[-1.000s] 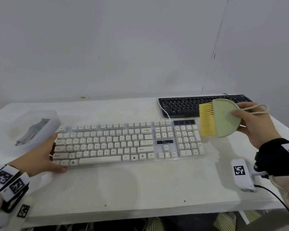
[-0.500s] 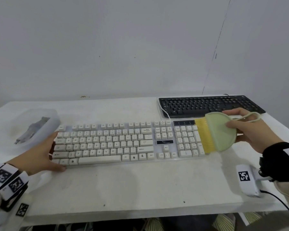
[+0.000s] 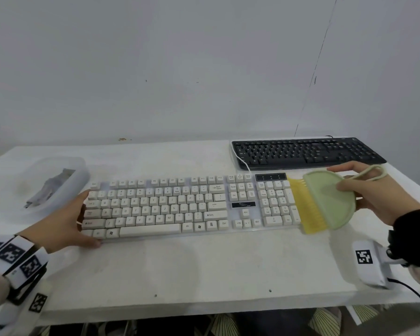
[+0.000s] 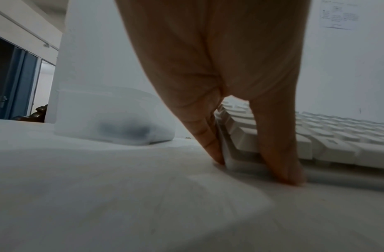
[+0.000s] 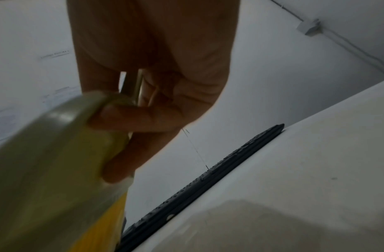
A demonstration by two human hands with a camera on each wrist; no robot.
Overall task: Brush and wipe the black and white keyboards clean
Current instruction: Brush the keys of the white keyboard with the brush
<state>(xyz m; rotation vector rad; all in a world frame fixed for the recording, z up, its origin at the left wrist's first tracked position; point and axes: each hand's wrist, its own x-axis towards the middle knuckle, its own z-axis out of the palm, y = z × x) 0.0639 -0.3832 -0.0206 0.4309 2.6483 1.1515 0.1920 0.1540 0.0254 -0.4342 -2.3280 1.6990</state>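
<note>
The table (image 3: 204, 270) carries the white keyboard (image 3: 170, 207), its left end braced by the left hand (image 3: 58, 226), fingers straight against the edge and thumb at the near corner. The black keyboard (image 3: 306, 152) lies just beyond the right hand (image 3: 383, 197), which grips a green brush (image 3: 330, 202), its yellow bristles on the white keyboard's right edge.

place: we take it for a plain office or test room | evidence: bare white wall (image 3: 155, 69), white table (image 3: 204, 263), two keyboards
</note>
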